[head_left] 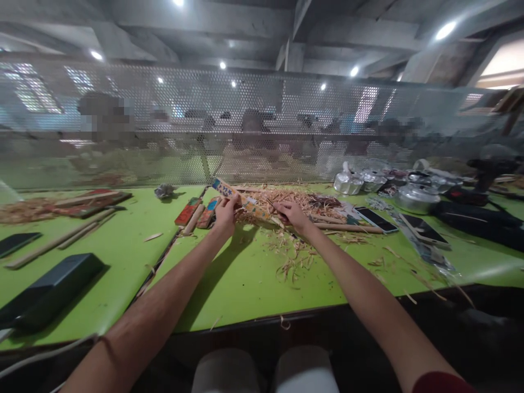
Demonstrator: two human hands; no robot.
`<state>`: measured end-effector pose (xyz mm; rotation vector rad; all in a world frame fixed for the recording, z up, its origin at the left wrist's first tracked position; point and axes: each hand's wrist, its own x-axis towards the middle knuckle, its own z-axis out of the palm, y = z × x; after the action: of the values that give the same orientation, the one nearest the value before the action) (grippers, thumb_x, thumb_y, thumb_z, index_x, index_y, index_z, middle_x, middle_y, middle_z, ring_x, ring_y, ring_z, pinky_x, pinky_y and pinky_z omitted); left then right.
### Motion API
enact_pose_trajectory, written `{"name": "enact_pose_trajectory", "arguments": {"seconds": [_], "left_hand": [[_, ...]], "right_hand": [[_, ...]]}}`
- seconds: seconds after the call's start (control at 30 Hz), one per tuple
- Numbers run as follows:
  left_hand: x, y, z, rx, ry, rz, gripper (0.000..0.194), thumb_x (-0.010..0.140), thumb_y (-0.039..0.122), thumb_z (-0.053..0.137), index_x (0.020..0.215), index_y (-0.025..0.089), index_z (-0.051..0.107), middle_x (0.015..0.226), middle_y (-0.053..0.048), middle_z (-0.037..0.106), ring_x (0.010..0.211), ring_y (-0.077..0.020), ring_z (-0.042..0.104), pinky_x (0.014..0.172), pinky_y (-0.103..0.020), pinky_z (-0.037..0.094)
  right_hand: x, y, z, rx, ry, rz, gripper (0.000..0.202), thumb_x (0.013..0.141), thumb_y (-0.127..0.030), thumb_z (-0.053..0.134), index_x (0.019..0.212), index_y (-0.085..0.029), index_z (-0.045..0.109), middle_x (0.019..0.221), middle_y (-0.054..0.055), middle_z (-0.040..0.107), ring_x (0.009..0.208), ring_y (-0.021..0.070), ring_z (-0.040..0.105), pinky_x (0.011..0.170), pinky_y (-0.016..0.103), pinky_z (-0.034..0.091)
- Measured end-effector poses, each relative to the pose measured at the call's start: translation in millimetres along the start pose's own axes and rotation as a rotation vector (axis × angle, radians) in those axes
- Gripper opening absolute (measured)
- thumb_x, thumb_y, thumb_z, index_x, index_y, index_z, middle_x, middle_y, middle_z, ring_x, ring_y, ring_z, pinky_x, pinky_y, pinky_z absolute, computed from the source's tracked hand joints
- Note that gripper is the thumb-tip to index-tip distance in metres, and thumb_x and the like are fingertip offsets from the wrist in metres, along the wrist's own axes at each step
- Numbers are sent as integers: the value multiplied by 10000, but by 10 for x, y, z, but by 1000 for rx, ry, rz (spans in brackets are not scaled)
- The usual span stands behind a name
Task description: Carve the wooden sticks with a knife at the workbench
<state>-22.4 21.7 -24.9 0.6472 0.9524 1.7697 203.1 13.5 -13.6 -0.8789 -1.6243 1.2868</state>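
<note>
A flat painted wooden strip [254,208] slants across the middle of the bench, with blue stars at its upper left end and yellow along its lower right part. My left hand [226,213] is closed around its middle, fingers on top. Close to the strip's right end, my right hand [292,214] is closed in a pinch. Something slim and dark pokes out by its fingertips, too small to name. Behind and below both hands lies a heap of curly wood shavings [282,199]. Left of my left hand are a red-and-green painted block [189,212] and another painted block [208,213].
A perforated metal screen [254,131] closes off the back, with blurred people beyond. To the right lie wooden sticks [352,227], a phone [376,219] and foil-like silver vessels [415,196]. A dark box [53,289] sits at left on the green bench top [254,284].
</note>
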Motion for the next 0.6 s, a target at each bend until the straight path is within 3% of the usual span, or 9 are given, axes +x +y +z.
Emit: {"name": "enact_pose_trajectory", "arguments": {"seconds": [0.13, 0.27, 0.43, 0.6], "left_hand": [[13, 6, -10, -56, 29, -29, 270, 721, 209, 853, 802, 171, 598, 713, 9, 687, 595, -101, 643, 597, -226, 550], [-1, -20, 2, -78, -15, -24, 237, 704, 146, 865, 825, 137, 661, 767, -41, 742, 654, -138, 707, 649, -256, 599], [-127, -23, 79, -120, -103, 7, 246, 689, 128, 872, 842, 128, 679, 774, -31, 760, 647, -142, 720, 733, -286, 628], [-272, 2, 127, -50, -286, -100, 186, 774, 174, 831, 912, 136, 712, 919, -87, 796, 794, -189, 768, 853, -330, 631]], "right_hand": [[34, 3, -28, 13, 135, 37, 339, 764, -434, 776, 863, -140, 641, 512, -80, 437, 414, 52, 283, 405, 190, 176], [56, 10, -26, 47, 233, 65, 322, 748, -379, 787, 898, -171, 591, 498, -87, 460, 400, 53, 291, 395, 171, 180], [52, 27, 18, 80, 267, 95, 324, 743, -341, 781, 937, -177, 579, 496, -91, 460, 407, 61, 318, 397, 160, 188], [44, 51, -14, 152, 224, 98, 336, 783, -432, 751, 875, -201, 525, 480, -107, 373, 406, 64, 252, 412, 187, 153]]}}
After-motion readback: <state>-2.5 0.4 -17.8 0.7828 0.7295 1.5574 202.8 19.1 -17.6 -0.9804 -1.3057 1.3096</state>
